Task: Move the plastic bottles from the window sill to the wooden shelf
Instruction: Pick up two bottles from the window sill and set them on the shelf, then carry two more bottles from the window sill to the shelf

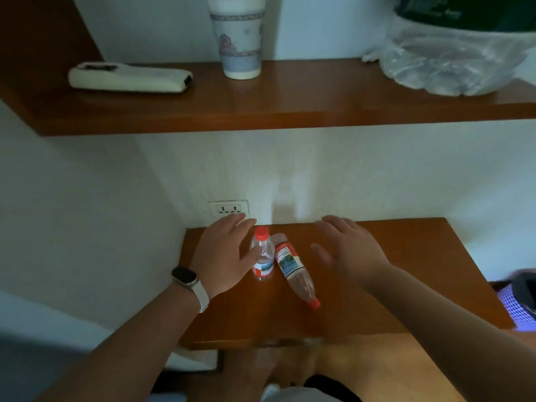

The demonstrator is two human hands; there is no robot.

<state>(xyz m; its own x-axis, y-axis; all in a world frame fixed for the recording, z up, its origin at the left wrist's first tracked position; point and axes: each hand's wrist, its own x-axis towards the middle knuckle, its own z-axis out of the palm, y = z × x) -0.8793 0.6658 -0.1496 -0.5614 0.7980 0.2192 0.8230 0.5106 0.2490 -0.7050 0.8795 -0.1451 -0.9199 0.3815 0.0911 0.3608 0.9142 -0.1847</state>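
Both hands, left [224,252] and right [349,250], are hovering wide open over two bottles, upright [262,253] and toppled [293,268], near the shelf's [406,271] back edge; apparently releasing, next righting the toppled one.

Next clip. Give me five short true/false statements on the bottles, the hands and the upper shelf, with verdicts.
1. Both bottles stand upright. False: the upright bottle stands, the lying bottle is on its side.
2. Both caps are red. True.
3. The right hand grips a bottle. False: it is open, holding nothing.
4. The left hand is open beside the upright bottle. True.
5. The upper shelf holds a bottle. False: it holds a cup, no bottle.
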